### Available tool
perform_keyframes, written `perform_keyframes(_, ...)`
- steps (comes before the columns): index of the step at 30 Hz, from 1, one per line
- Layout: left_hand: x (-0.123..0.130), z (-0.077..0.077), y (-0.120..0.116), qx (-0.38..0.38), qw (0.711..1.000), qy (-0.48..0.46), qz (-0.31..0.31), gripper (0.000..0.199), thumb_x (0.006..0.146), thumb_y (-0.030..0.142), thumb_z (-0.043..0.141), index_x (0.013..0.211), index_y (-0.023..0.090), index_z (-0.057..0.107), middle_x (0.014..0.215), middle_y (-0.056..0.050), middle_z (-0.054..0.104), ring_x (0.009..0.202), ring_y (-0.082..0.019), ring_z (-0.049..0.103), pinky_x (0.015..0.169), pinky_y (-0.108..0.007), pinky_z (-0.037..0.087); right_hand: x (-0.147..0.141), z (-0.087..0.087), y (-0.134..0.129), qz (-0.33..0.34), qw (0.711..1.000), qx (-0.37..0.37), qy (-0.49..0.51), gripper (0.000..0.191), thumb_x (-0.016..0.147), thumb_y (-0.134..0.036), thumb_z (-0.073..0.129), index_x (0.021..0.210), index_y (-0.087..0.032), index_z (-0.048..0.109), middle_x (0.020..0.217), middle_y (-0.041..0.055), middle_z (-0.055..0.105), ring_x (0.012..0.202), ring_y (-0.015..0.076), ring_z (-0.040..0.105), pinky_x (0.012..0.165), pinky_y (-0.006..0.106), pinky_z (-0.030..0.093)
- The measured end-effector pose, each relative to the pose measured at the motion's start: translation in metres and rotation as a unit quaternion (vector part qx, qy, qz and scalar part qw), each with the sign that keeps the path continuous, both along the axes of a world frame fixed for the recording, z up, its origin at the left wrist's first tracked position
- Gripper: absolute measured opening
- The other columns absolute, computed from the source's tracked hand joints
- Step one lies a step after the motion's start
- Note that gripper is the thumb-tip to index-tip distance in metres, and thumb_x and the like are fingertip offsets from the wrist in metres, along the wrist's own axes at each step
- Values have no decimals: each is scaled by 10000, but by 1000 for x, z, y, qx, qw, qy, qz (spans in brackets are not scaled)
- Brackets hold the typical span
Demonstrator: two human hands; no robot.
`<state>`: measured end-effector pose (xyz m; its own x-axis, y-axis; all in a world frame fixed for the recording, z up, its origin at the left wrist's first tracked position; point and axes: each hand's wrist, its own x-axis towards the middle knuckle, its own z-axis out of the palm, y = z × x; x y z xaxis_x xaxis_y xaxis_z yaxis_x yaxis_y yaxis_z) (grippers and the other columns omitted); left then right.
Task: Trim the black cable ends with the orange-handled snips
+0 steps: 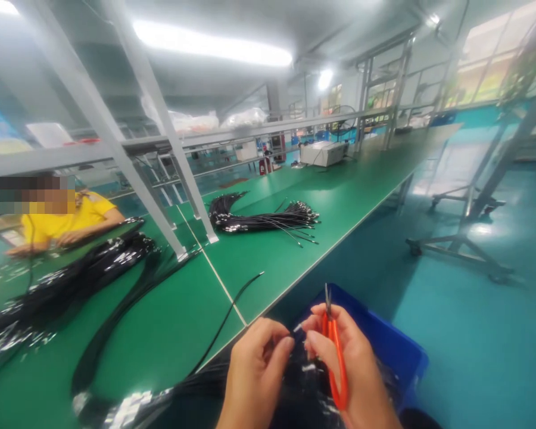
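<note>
My right hand [346,348] is closed around orange-handled snips [338,363], whose narrow metal blades point up and away from me. Its thumb and forefinger are bent towards my left hand [259,372], which is close beside it in a pinch. Between the two hands shows a small pale tip, too blurred to name, and what the left fingers hold is hidden. Below and left of my hands, a bundle of black cables [205,381] runs over the table edge. One loose black cable [226,316] sticks out across the green tabletop [170,330].
A blue bin [397,339] stands under my right hand. Another black cable bundle [263,221] lies farther along the table, past a metal shelf post [178,143]. At the left, a person in yellow [83,217] sits behind a large cable heap [84,274]. A wheeled stand [460,241] is at right.
</note>
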<state>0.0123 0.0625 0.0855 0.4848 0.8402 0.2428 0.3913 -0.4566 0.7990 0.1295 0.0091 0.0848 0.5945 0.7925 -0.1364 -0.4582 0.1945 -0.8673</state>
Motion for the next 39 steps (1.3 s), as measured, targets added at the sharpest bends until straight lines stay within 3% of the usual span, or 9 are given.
perform_keyframes(8, 13, -8, -5, -147, 984, -95, 27, 101, 683, 185, 582, 585, 172, 560, 542, 25, 497, 541, -133, 439, 518, -233, 303, 11, -14, 3, 25, 1000, 10, -16, 362, 524, -268, 846, 795, -218, 609, 642, -6, 693, 643, 196, 661, 545, 255, 531)
perform_keyframes(13, 15, -9, -7, -248, 953, -172, 24, 151, 646, 272, 608, 572, 169, 528, 531, 17, 500, 523, -128, 409, 513, -242, 295, 13, -9, 4, 61, 997, 9, -36, 362, 551, -270, 849, 811, -217, 603, 641, -10, 699, 574, 164, 643, 536, 235, 514)
perform_keyframes(18, 4, -8, -8, -278, 936, -214, -6, 175, 686, 283, 646, 618, 169, 533, 615, -13, 590, 608, -153, 490, 596, -261, 369, 1, 10, 0, 99, 994, 7, 42, 268, 635, -200, 785, 797, -209, 572, 649, -37, 643, 549, 118, 576, 556, 224, 489)
perform_keyframes(23, 0, -14, -10, -310, 905, -289, -44, 213, 743, 331, 669, 674, 175, 541, 626, 2, 623, 621, -143, 554, 628, -249, 433, -9, 3, 0, 105, 985, 0, 134, 258, 630, -189, 767, 823, -190, 595, 686, -7, 640, 575, 127, 566, 543, 234, 477)
perform_keyframes(26, 2, -12, -15, -294, 900, -321, -23, 206, 779, 376, 634, 747, 192, 546, 584, 33, 576, 545, -122, 526, 545, -222, 434, -18, -4, 2, 92, 982, -12, 167, 289, 576, -220, 799, 794, -195, 612, 639, -11, 626, 547, 138, 563, 527, 254, 489)
perform_keyframes(30, 4, -3, -16, -161, 952, -255, 45, 146, 784, 318, 638, 746, 182, 600, 664, 11, 578, 582, -134, 546, 550, -229, 443, -27, 2, 3, 59, 989, 16, 132, 272, 579, -221, 807, 758, -221, 602, 625, -39, 595, 567, 137, 562, 547, 244, 494)
perform_keyframes(32, 5, 1, -14, -153, 958, -237, 52, 162, 806, 294, 611, 702, 169, 620, 649, 1, 585, 584, -140, 562, 564, -238, 455, -27, 7, 3, 52, 993, 22, 108, 247, 608, -220, 796, 764, -219, 604, 644, -38, 605, 583, 128, 564, 555, 222, 490)
perform_keyframes(34, 6, 3, -11, -204, 941, -267, 33, 172, 805, 284, 602, 693, 158, 631, 618, -3, 599, 563, -134, 556, 557, -237, 452, -24, 9, 2, 62, 992, 16, 105, 232, 629, -212, 782, 776, -212, 604, 664, -32, 622, 582, 123, 571, 559, 217, 493)
perform_keyframes(39, 7, 0, -7, -349, 858, -377, -13, 199, 778, 307, 640, 670, 153, 574, 529, 25, 564, 503, -97, 483, 527, -215, 397, -16, 4, 2, 104, 979, 3, 172, 253, 585, -183, 781, 780, -194, 620, 668, -13, 653, 551, 126, 589, 543, 225, 506)
